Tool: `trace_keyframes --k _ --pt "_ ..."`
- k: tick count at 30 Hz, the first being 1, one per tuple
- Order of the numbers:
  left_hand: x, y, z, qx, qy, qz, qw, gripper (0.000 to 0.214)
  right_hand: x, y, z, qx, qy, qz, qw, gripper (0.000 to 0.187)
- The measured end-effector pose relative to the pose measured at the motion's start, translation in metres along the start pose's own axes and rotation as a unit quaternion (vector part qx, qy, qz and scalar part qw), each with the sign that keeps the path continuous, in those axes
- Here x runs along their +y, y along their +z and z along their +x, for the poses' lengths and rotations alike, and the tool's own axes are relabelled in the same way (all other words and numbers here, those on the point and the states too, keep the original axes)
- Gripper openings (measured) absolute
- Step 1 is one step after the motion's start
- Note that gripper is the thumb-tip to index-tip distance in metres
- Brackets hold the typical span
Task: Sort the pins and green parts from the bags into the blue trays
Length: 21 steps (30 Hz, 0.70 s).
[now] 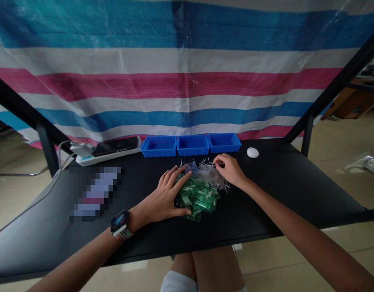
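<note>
A pile lies mid-table: small green plastic packets [202,196] at the front, clear plastic packets [209,174] behind them. Thin metal pieces, like screws or rivets [207,162], stick out along its back and right edges. My left hand [170,192], with a watch [119,223] on the wrist, lies spread over the pile's left side, fingers apart and thumb by the front green packets. At the back right of the pile, my right hand [231,168] has thumb and forefinger pinched together. What sits between those fingertips is too small to make out.
Three blue bins [193,145] stand in a row along the black table's [296,182] back edge. A white oval object [252,153] is to their right. Left of them lie a phone [115,146] and a white power strip [109,157] with cables. Striped sheeting [187,85] hangs behind.
</note>
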<state>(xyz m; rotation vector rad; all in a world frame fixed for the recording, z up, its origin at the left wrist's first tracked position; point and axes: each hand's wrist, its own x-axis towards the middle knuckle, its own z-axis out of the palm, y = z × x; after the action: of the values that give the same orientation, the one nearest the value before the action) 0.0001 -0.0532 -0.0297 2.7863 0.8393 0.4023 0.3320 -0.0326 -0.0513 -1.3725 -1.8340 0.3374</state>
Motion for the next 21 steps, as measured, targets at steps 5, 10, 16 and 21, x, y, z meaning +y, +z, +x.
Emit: trace_keyframes --k 5,10,16,21 --pt "0.02 0.008 0.0 0.023 0.014 0.062 0.998 0.114 -0.02 0.036 0.021 -0.051 -0.043 0.068 0.995 0.023" --pt "0.036 0.008 0.006 0.063 0.021 0.121 0.99 0.098 -0.035 0.056 0.031 -0.086 -0.064 0.118 0.987 0.018" --pt "0.061 0.009 0.026 0.104 0.057 0.164 0.979 0.069 -0.048 0.056 0.042 -0.138 -0.03 0.245 0.959 0.019" --pt "0.082 0.003 0.053 0.113 0.031 0.126 0.985 0.059 -0.055 0.014 0.036 -0.077 0.005 0.253 0.965 0.021"
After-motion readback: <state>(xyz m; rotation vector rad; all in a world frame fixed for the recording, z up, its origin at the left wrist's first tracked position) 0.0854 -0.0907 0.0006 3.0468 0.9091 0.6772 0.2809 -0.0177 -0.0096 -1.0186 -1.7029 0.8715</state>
